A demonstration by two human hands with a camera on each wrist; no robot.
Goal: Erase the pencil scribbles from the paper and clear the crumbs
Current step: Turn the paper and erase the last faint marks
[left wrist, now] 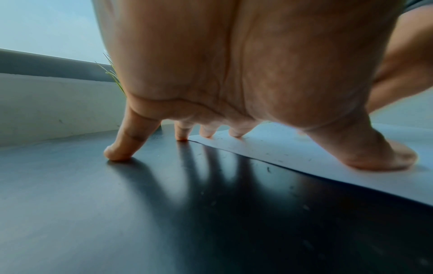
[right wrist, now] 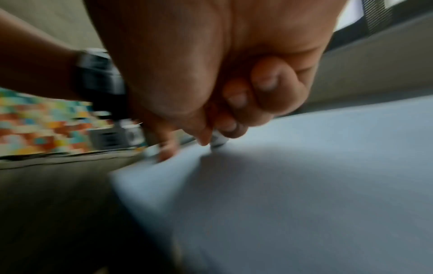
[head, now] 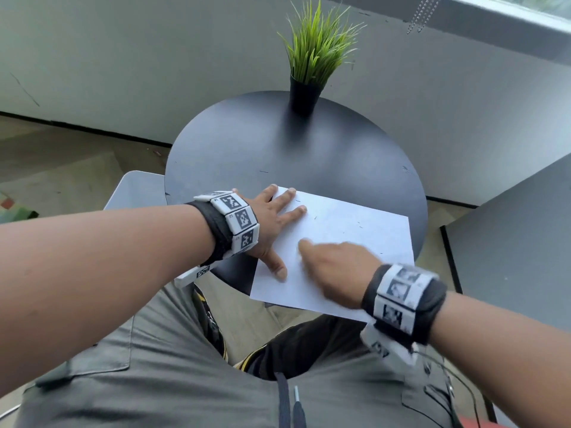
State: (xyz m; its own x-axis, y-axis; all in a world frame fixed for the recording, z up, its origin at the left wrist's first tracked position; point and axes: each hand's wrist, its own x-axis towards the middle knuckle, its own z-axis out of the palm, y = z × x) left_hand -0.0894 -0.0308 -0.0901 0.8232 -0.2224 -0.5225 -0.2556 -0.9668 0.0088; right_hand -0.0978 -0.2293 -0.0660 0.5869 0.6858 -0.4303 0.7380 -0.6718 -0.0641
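A white sheet of paper (head: 355,239) lies on the near edge of a round black table (head: 278,156), its near corner overhanging. My left hand (head: 275,223) presses flat on the paper's left side, fingers spread: thumb (left wrist: 379,157) and two fingertips on the sheet, the others on the table (left wrist: 117,204). My right hand (head: 333,261) is blurred over the sheet's middle, fingers curled round a small whitish eraser (right wrist: 218,141) whose tip touches the paper (right wrist: 304,166). Small dark crumbs (head: 360,224) dot the sheet, and some crumbs (left wrist: 268,169) lie on the table by its edge.
A black pot of green grass (head: 304,94) stands at the table's far side. A white chair or stool (head: 136,189) sits left of the table. A grey wall (head: 123,57) runs behind. My lap in grey trousers (head: 185,366) is below the table.
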